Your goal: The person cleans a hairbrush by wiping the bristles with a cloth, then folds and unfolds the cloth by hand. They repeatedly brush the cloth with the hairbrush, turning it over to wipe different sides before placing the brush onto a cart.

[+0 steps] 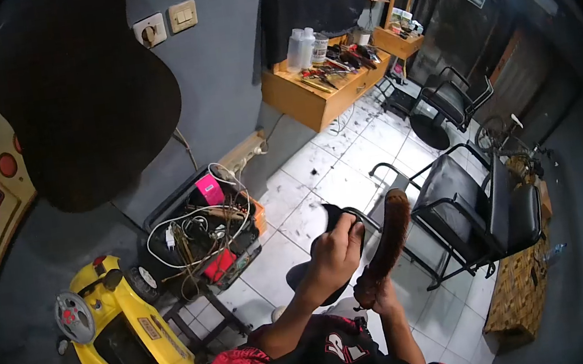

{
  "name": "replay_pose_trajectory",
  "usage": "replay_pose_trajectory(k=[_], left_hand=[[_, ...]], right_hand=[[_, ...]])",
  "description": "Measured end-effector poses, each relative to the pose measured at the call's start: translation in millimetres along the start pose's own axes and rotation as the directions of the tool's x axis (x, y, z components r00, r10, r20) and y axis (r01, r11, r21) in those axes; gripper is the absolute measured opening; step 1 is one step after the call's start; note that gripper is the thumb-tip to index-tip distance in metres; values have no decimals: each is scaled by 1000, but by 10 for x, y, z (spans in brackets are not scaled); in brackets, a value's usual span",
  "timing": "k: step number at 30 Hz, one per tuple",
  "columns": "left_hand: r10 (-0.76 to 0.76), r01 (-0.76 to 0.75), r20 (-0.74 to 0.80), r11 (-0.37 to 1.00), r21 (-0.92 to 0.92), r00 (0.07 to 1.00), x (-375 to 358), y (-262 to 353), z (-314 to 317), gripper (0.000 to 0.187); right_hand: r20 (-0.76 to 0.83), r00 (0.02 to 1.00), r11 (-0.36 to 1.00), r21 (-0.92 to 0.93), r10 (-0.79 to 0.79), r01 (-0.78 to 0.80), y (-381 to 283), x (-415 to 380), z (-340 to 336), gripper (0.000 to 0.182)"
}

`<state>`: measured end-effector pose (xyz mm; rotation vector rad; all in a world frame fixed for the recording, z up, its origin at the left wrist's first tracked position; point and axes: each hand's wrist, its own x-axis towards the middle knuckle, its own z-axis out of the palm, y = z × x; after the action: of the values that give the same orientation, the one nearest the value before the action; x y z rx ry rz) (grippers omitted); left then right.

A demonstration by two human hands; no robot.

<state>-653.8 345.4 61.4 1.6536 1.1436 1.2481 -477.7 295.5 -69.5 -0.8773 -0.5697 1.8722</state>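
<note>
My left hand (338, 253), in the lower middle of the head view, has its fingers wrapped round a black item (340, 214) whose full shape I cannot make out. To its right, my right hand (383, 295) is closed round the lower end of a long, curved brown brush (390, 235). The brush stands nearly upright with its bristly part upward. The two hands are apart, in front of my black and red shirt (308, 360).
At left are a yellow toy car (132, 343) and a cart of cables (202, 230). A wooden counter (325, 100) holds bottles and tools. Black chairs (455, 197) stand at right beside a woven box (516, 292). A dark shape (82, 99) covers the upper left.
</note>
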Motion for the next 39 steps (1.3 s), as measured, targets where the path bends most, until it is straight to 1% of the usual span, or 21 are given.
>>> replay_pose_trajectory(k=[1,2,4,5,6,8,10,13,16,17,18,20,24,25,26,28,29,31,33,36,39], left_hand=[[15,-17,-35,999,-45,999,-16,15,17,17],[31,-38,-74,995,-89,997,-19,44,13,16],[3,-11,-140,998,-61,990,-25,203,-111,16],[-11,-5,-142,993,-115,990,-27,228,-184,17],[-43,16,-157,985,-170,987,-42,215,-230,16],[22,-70,-234,977,-201,972,-57,223,-342,16],[-62,-15,-220,943,-333,974,-102,270,-436,15],[6,-137,-351,927,-350,937,-128,328,-484,18],[23,-111,-355,967,-230,935,-104,319,-452,15],[4,-78,-312,971,-226,950,-78,270,-424,15],[-19,-42,-267,974,-222,964,-60,237,-390,14],[-18,-18,-179,980,-200,984,-48,163,-307,13],[-68,65,-11,984,-164,998,-42,99,-160,13],[-43,37,-26,984,-175,999,-49,111,-141,13],[-13,5,-43,983,-184,999,-44,136,-138,13],[-50,35,-123,992,-122,991,-64,232,-203,12],[-21,-5,-152,986,-167,988,-56,213,-237,12],[39,-84,-216,975,-204,976,-42,270,-344,14],[-1,-77,-279,960,-269,960,-68,284,-409,13],[53,-198,-421,931,-307,905,-74,307,-411,12],[8,-96,-242,930,-355,970,-74,363,-446,8]], right_hand=[[-11,999,999,5,-48,48,16,7,123,61],[-104,954,894,-389,-281,221,158,26,90,59],[83,996,863,-501,-24,63,17,3,138,55],[-64,996,795,-601,59,-85,19,45,196,52],[53,996,834,-551,76,-34,200,168,-11,54],[-125,968,585,-777,217,-232,646,371,-718,60],[-299,949,81,-948,104,-308,922,377,-1152,67],[-304,948,-67,-948,-93,-311,1137,254,-1498,72],[-395,916,117,-915,-70,-385,1101,372,-1613,70],[-446,895,437,-802,15,-407,813,307,-1126,62],[-389,920,670,-672,43,-316,606,266,-783,52],[-268,959,833,-508,86,-217,186,226,-237,56],[203,979,1000,21,7,-12,-10,162,190,53],[-148,988,980,-190,33,-61,3,147,280,52],[67,987,944,-308,144,-117,-44,156,277,50],[-2,982,892,-420,187,-171,198,280,161,49],[44,995,680,-733,94,-32,268,257,109,51],[-110,942,654,-694,317,-301,635,365,-455,39],[-192,956,-84,-981,222,-178,1243,536,-1450,53],[-184,982,-141,-974,44,-177,1675,458,-2105,54],[-353,926,-116,-933,132,-340,1329,417,-1830,61]])
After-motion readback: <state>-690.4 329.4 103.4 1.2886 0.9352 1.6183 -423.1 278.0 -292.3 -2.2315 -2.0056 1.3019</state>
